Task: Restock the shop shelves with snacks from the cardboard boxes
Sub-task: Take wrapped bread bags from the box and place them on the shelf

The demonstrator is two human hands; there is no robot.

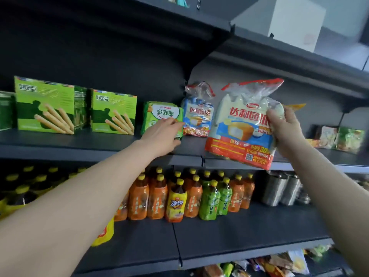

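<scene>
So the right hand has the big cake bag by its right edge, fingers curled round the plastic and squeezing it. The bag is up in the air, roughly upright and tipped a bit, right in front of the lip of the middle shelf, not resting on it. The left hand is stretched out to the green snack pack that's standing on that shelf. Its fingers are held close together over the pack's lower right corner with the thumb tucked underneath, so it looks like a pinch on that corner. A second cake bag of the same kind stands further back on the shelf, just beside the green pack and partly behind the held one. Off to the left are two green biscuit-stick boxes side by side. At the far right of the shelf lie some small packets, too blurry to read. The shelf below has rows of tea bottles in orange, yellow and green labels, with shiny metal containers next to them.
</scene>
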